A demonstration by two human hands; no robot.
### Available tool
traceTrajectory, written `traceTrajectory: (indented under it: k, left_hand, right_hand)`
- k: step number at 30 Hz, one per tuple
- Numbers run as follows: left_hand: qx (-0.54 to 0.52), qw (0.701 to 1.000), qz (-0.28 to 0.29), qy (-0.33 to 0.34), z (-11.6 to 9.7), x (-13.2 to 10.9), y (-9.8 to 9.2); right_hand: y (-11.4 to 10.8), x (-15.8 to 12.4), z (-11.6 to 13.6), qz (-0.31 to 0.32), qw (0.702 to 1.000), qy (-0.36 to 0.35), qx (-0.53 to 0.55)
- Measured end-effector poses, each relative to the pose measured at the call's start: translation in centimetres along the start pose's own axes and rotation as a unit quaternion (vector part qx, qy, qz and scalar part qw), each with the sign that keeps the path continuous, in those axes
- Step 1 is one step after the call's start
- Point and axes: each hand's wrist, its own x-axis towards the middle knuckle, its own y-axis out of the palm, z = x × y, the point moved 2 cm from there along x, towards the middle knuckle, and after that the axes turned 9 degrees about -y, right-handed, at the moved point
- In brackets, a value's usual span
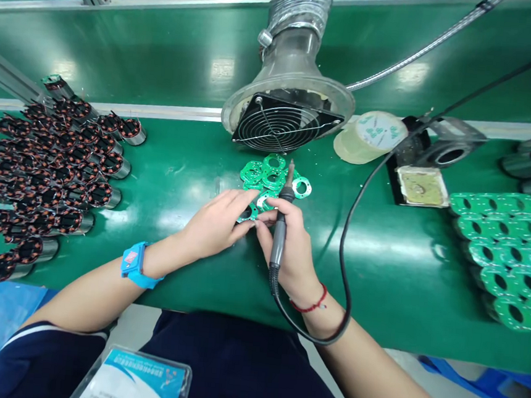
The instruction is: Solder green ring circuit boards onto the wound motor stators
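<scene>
Head view: soldering iron (279, 237), unreadable badge (138, 383)

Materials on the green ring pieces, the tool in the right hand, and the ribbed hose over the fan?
Green ring boards: likely circuit-board laminate, glossy green coat, pale markings. Soldering iron in the right hand: dark matte grip, probably plastic or rubber; brownish metal-looking tip. Ribbed hose: shiny creased foil, likely aluminium.

Both forearms angle in from the near side, left hand (217, 222) palm-down, fingers stretched rightward, tips touching the right hand (289, 250) — that one's curled in a closed grip.
</scene>
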Motion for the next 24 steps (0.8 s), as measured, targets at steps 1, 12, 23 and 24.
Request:
traceTrajectory:
  k: [1,12,23,24]
  left_hand:
    - [0.001,1.0,-0.005,-0.002,0.1,0.0,0.1]
    - [0.05,0.989,0.118,-0.077,1.5,-0.9,-2.8]
    - [-0.284,0.925,0.081,-0.238,2.2,0.3,-3.0]
    - [-0.31,0.913,0.084,-0.252,2.2,0.3,-2.7]
  right_hand:
    - [0.0,0.0,0.0,0.001,1.0,0.002,0.0]
    - [-0.3,1.8,2.1,0.133,0.964,-0.179,-0.144]
    - [0.9,2.0,1.7,0.085,0.959,-0.191,-0.192]
    - [0.9,1.9,1.9,0.091,0.957,-0.205,-0.182]
